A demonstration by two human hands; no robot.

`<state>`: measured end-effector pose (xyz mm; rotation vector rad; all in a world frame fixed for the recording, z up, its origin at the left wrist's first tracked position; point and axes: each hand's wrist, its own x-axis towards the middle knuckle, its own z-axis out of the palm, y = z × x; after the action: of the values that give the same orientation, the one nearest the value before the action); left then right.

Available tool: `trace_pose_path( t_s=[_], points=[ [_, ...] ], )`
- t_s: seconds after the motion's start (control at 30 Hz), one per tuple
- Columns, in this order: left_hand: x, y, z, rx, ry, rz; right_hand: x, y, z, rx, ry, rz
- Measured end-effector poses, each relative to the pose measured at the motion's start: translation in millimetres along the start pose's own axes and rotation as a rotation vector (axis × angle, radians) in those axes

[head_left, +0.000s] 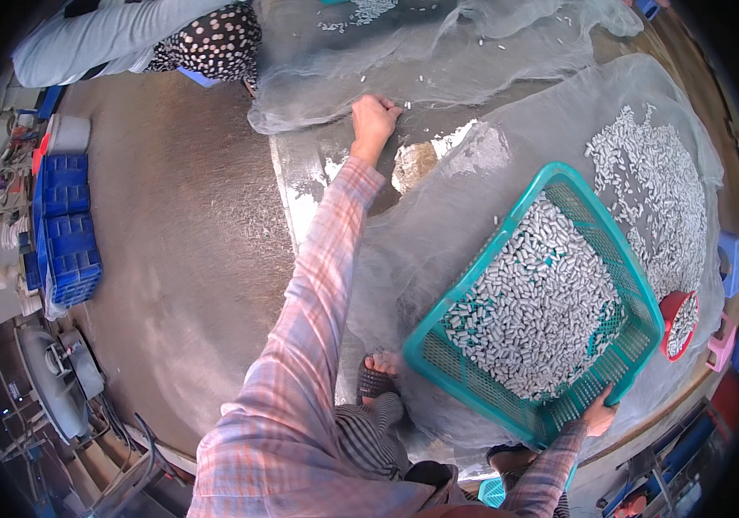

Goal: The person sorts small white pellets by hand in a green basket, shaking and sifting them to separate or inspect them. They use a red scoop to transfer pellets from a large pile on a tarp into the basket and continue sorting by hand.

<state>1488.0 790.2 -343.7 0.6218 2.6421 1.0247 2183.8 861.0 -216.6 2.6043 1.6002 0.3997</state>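
The right hand is curled firmly around the near right corner of the green basket, probably because the rim there gives a sure grip and steadies its load of small whitish pieces. The basket slants over the pale net, leaving its mouth open upward, which likely keeps the heap from spilling; whether its underside rests on the net cannot be told. The left hand reaches far forward, fingers bent inward near the edge of the other net. A loose piece lies at its fingertips, but how tightly they close, or on what, cannot be told. More pieces spread thinly beyond the basket, presumably laid on netting to stay off the floor.
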Motion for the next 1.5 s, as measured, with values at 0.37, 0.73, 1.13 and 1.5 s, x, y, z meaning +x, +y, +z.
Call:
trace_pose_path(
  t_s=[0.37, 0.73, 1.13, 1.5],
  points=[
    [13.3, 16.7, -17.7, -0.643, -0.117, -0.214, -3.4, -5.8, -3.9, -0.011, -0.020, 0.029],
    [14.4, 5.8, -4.5, -0.902, -0.136, -0.422, -2.3, -6.0, -2.4, -0.019, 0.014, 0.032],
    [12.3, 26.0, 2.4, -0.776, -0.238, -0.357, -3.6, -8.0, -4.3, -0.021, -0.012, 0.053],
    [63.9, 42.5, 39.5, 0.068, 0.017, 0.000, -9.9, -9.4, -7.5, 0.007, -0.014, 0.024]
  ],
)
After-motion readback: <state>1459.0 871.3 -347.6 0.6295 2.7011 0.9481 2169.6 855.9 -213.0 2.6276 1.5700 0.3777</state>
